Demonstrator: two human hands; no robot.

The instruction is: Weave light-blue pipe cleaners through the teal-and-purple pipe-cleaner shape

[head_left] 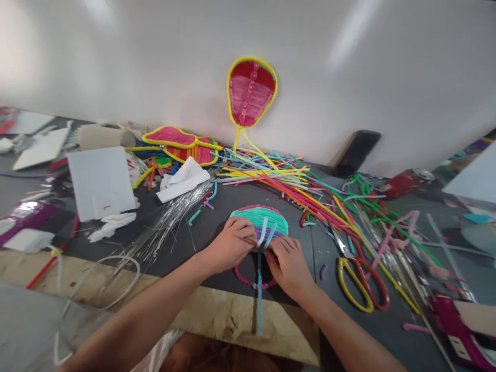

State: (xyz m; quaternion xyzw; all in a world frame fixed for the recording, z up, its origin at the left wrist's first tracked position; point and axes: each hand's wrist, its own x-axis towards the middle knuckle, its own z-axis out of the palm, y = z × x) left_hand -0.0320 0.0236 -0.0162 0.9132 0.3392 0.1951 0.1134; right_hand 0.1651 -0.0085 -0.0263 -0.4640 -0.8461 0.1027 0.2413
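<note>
A round pipe-cleaner piece (pixel 271 217) lies on the dark table before me, with a pink rim, turquoise rows at the top and purple rows lower down. Its lower part is an open ring. My left hand (pixel 239 238) pinches its left side at the middle, and my right hand (pixel 289 262) closes on the right side opposite. Between my fingertips, light blue pipe cleaners (pixel 262 231) stick up as two short ends. A light blue stem (pixel 259 310) runs down past the rim and over the table edge. My fingers hide the exact grip points.
Scissors (pixel 362 284) lie to the right. Behind are loose coloured pipe cleaners (pixel 267 173) and a finished pink-and-yellow paddle shape (pixel 251 95) leaning on the wall. Metal wires (pixel 170 217) and a white card (pixel 101 183) are left; a phone (pixel 356 152) and red can (pixel 406 183) stand right.
</note>
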